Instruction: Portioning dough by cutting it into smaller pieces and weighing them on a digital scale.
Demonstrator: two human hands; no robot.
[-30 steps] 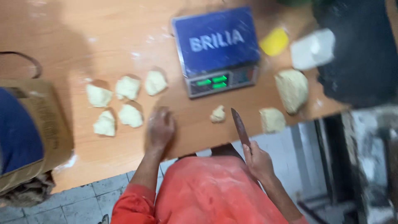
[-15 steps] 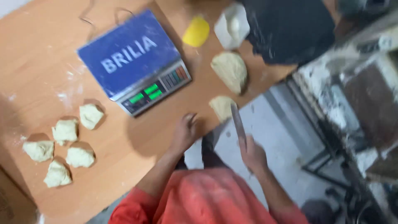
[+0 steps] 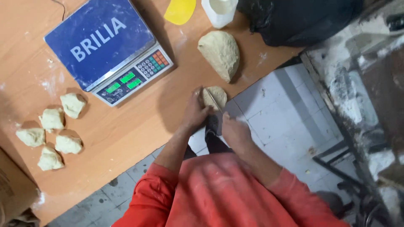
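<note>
Work in hand: portioning dough with a knife at the near edge of a wooden tabletop [image 3: 139,126].
Left hand [image 3: 194,112]: pressed down on a small dough piece [image 3: 214,97] at the tabletop's edge, fingers curled onto its left side to steady it.
Right hand [image 3: 235,131]: closed round the handle of a knife [image 3: 214,101]; the thin blade lies across the small piece, seemingly partway into a cut. How deep it sits I cannot tell.
Hands together or apart: close together, both working the same small piece.
Done so far: 5 cut portions [image 3: 52,130] lie in a loose cluster at the far left of the tabletop, near one another, some nearly touching, well apart from the hands.
Left to do: a large dough lump [image 3: 221,54] sits just beyond the small piece, uncut on its rounded side. By bulk it looks like several more portions' worth, so I judge the work to be somewhere around the middle, not near its end.
Scale [image 3: 105,50]: blue-topped, display lit green, platform bare; nothing is being weighed now.
Other things: a yellow scraper [image 3: 180,10] and a white plastic container [image 3: 219,10] at the far edge, with a black bag [image 3: 299,19] to their right; none is touched.
Floor: pale tiles [image 3: 273,113] below the tabletop's edge, dusted with flour.
</note>
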